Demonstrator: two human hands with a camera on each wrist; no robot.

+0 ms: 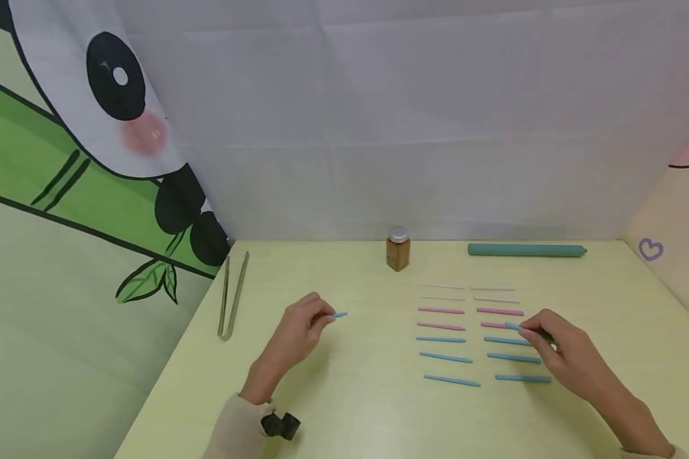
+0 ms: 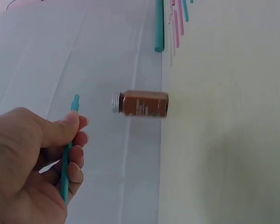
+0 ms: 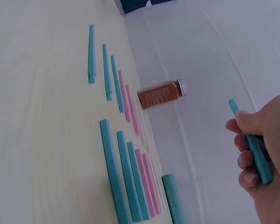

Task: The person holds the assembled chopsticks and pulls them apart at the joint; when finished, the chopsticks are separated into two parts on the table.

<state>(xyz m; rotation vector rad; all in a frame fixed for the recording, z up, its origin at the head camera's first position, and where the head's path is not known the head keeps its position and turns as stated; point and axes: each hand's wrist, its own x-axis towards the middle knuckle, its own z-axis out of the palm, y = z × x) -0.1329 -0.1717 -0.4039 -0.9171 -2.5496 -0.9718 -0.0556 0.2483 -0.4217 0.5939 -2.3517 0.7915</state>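
Observation:
My left hand (image 1: 298,335) is raised over the left half of the table, gripping a blue stick (image 2: 65,172) whose narrower tip pokes out past the thumb. On the right, my right hand (image 1: 571,360) grips another blue stick (image 3: 257,158) between thumb and curled fingers, above the right end of the laid-out sticks. Those sticks lie in two columns. Each column has three blue sticks, such as this blue stick (image 1: 452,381), then two pink sticks and two thin white sticks farther back. The right hand partly covers a pink stick (image 1: 494,325) in the head view.
A small brown bottle (image 1: 398,253) with a silver cap stands near the table's back edge. Right of it lies a thick green tube (image 1: 525,250). Metal tongs (image 1: 235,299) rest at the left edge. A white curtain (image 1: 407,127) hangs behind the table.

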